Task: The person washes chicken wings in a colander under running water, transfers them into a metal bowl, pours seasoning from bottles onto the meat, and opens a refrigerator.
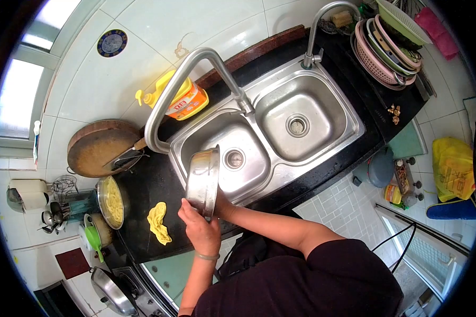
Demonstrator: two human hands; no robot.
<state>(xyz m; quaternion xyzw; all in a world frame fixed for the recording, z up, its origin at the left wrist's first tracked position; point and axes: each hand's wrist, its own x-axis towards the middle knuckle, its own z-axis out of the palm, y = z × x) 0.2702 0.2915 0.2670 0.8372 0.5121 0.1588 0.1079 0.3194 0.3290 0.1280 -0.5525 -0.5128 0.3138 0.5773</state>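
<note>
A stainless steel basin (200,177) is tipped on its side over the near edge of the left sink bowl (256,177). My left hand (201,230) grips its lower rim, fingers curled against the metal. My right hand (225,207) is closed at the basin's other side, its fingers mostly hidden behind it. What is inside the basin does not show from here. Above it arches the large curved faucet (166,98). A crumpled yellow cloth (158,223) lies on the black counter to the left of my hands.
A yellow detergent jug (182,100) stands behind the faucet. A round wooden chopping board (103,148) leans at the wall, near a pot of pale yellow food (112,202). Stacked colanders (373,58) sit at the far right, beyond the right sink bowl (301,113) and a second faucet (311,42).
</note>
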